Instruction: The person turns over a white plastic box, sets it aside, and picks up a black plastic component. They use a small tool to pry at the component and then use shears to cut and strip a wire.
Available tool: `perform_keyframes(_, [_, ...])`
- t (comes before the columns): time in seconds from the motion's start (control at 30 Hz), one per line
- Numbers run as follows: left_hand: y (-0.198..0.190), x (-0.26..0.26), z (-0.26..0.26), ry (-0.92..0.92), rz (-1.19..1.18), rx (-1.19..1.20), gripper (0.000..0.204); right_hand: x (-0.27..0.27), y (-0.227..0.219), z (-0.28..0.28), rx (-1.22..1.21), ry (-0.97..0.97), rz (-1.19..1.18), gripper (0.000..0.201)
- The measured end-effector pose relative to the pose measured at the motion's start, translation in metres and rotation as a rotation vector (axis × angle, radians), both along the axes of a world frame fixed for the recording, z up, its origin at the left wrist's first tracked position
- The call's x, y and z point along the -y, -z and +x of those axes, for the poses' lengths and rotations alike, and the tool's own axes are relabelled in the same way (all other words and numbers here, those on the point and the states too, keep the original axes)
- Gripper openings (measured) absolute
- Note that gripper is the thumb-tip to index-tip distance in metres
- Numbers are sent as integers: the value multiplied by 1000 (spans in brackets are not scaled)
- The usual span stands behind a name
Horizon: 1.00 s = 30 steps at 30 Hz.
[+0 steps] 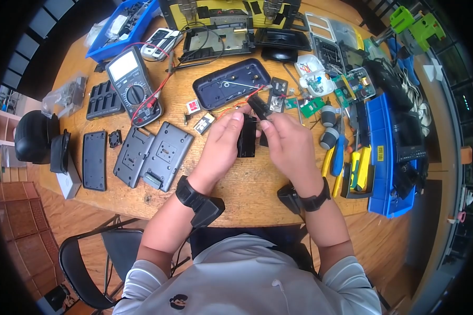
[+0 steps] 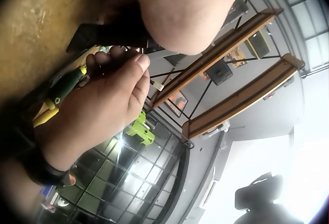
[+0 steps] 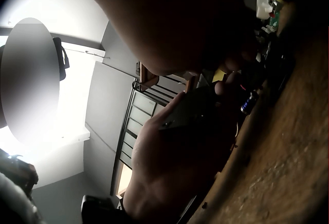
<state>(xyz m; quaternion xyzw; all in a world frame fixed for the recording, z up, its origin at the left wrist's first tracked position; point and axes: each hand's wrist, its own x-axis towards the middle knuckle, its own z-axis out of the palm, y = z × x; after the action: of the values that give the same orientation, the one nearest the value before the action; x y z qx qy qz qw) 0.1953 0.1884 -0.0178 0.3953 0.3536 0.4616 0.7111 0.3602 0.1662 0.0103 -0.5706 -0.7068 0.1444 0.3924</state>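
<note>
Over the front middle of the bench my left hand (image 1: pixel 221 140) grips a flat black rectangular case (image 1: pixel 246 139), thumb along its upper edge. My right hand (image 1: pixel 293 144) pinches a smaller black piece (image 1: pixel 258 107) at the case's top end, its thumb below and its fingers mostly hidden behind. Thin red and yellow wires (image 1: pixel 256 95) run close by that piece. In the right wrist view the case (image 3: pixel 190 112) lies across the left palm, in deep shade. The left wrist view shows the right hand's curled fingers close to the dark case (image 2: pixel 110 35).
A dark blue shell (image 1: pixel 231 84) lies just beyond the hands. To the left are a multimeter (image 1: pixel 135 94), a grey two-part housing (image 1: pixel 165 152) and a small fan (image 1: pixel 115 138). Screwdrivers (image 1: pixel 338 155), green circuit boards (image 1: pixel 312 106) and a blue bin (image 1: pixel 381 157) stand right.
</note>
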Motion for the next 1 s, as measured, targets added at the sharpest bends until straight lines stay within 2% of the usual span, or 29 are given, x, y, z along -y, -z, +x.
perform_keyframes(0.1, [1, -2, -3, 11, 21, -58, 48, -1, 2, 2, 56, -28, 42, 16])
perform_keyframes(0.4, [-1, -5, -9, 32, -60, -4, 47, -4, 4, 5, 86, -115, 132, 11])
perform_keyframes(0.57, [-5, -10, -19, 150, -150, 104, 50, -5, 1, 12, 104, -183, 110, 10])
perform_keyframes(0.63, [-10, -11, -22, 164, -184, 94, 50, -6, -2, 15, 104, -249, 136, 9])
perform_keyframes(1.0, [-15, -15, -27, 263, -297, 93, 53, -7, -7, 17, 93, -330, 180, 12])
